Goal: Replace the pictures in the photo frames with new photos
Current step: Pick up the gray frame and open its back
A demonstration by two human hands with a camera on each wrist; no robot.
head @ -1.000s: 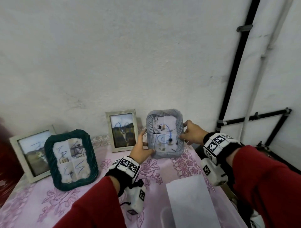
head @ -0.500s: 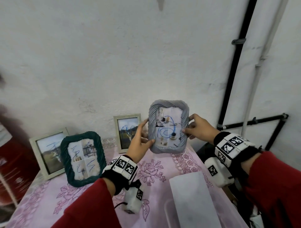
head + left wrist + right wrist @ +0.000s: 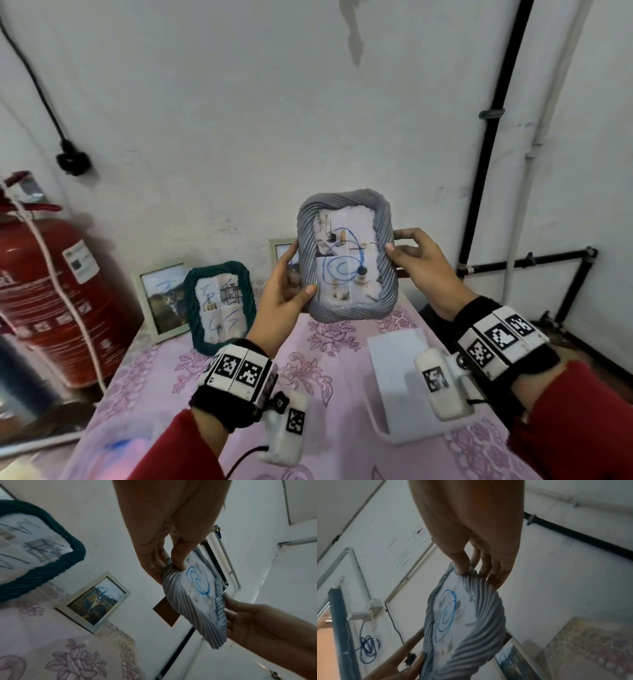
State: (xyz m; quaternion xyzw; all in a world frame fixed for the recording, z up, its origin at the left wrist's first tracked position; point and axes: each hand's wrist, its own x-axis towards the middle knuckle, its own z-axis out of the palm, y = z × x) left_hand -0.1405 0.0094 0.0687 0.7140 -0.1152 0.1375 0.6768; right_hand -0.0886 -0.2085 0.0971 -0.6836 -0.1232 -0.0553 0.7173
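Note:
A grey ribbed photo frame [image 3: 383, 301] [image 3: 190, 614] [image 3: 484, 626] hangs upright in the air above the table, its picture marked with a blue spiral. My left hand [image 3: 284, 294] [image 3: 169, 562] grips its left edge, thumb on the front and fingers behind. On the opposite edge my right hand [image 3: 411, 253] [image 3: 471, 569] pinches the frame the same way. Its brown back stand [image 3: 166, 614] sticks out behind. A dark green ribbed frame [image 3: 219, 301] [image 3: 42, 566] and two pale wooden frames [image 3: 161, 301] [image 3: 96, 600] stand on the table by the wall.
The table wears a pink flowered cloth [image 3: 308, 377]. A white sheet [image 3: 397, 370] lies on a clear box at the front right. A red fire extinguisher [image 3: 44, 294] stands to the left of the table. Black pipes [image 3: 493, 171] run along the wall at the right.
Both hands have lifted the grey frame up off the table and toward me. The view has shifted so the fire extinguisher now shows at the left.

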